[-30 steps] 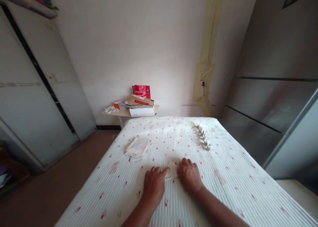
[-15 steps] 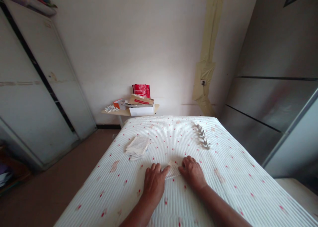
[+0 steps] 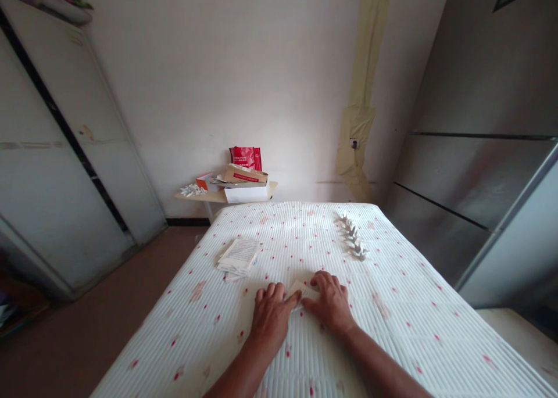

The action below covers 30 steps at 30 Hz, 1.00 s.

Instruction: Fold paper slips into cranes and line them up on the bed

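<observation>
A small sheet of printed paper (image 3: pixel 300 287) lies on the spotted cloth between my hands, its near part covered by my thumbs. My left hand (image 3: pixel 272 312) presses its left side, thumb stretched over the near edge. From the right, my right hand (image 3: pixel 330 300) holds the same paper with thumb and bent fingers. Beyond my left hand sits a loose stack of printed sheets (image 3: pixel 239 255). A row of several folded paper cranes (image 3: pixel 352 235) stands farther off to the right.
The white quilted cloth with red spots (image 3: pixel 209 351) covers the table. Behind it, a small side table (image 3: pixel 213 197) bears a red bag (image 3: pixel 245 158), a white box (image 3: pixel 246 194) and more folded paper pieces (image 3: pixel 193 190). Grey cabinets (image 3: pixel 471 165) stand at right.
My right hand has shifted left over the paper, bringing its thumb close to my left thumb. The paper's near part has become more covered. The whole view has moved slightly.
</observation>
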Each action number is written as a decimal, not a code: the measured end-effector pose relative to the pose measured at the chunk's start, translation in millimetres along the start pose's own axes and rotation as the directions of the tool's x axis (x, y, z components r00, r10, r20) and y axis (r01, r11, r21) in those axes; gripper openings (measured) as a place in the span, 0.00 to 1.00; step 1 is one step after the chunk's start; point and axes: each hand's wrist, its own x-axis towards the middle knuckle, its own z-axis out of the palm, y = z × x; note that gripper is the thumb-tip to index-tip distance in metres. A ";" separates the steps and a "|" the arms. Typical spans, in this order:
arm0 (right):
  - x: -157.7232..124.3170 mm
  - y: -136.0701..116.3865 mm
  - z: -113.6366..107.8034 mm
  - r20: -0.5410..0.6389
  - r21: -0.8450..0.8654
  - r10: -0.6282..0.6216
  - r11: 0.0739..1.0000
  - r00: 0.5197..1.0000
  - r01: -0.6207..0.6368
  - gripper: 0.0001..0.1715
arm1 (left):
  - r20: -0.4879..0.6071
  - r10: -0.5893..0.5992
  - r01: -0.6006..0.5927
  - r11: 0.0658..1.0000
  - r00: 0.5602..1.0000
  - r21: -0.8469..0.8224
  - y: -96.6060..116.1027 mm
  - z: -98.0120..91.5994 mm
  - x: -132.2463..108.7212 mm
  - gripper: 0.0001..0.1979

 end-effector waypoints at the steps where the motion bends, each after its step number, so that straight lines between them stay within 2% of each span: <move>1: -2.7 -5.3 2.5 -0.021 -0.017 -0.015 1.000 1.000 0.015 0.13 | -0.003 -0.001 0.001 1.000 1.000 -0.002 0.0 0.6 0.0 0.17; 6: -7.6 -13.5 12.4 -0.042 -0.072 -0.016 0.997 0.999 0.013 0.16 | -0.005 -0.006 0.006 1.000 1.000 -0.015 -1.2 2.1 0.1 0.16; 15: 0.1 15.5 4.1 0.080 -0.026 -0.014 1.000 0.997 0.016 0.23 | 0.007 -0.013 0.013 0.999 1.000 -0.030 -2.3 1.7 0.2 0.20; 23: 3.5 27.5 -10.4 0.092 -0.006 0.020 1.000 0.996 -0.020 0.22 | 0.020 -0.005 0.005 1.000 1.000 -0.023 -4.0 2.5 0.1 0.22; 30: 7.6 44.6 -11.9 0.097 0.027 0.001 1.000 0.995 -0.004 0.22 | 0.048 -0.010 0.011 1.000 0.999 -0.003 -4.1 2.0 0.5 0.19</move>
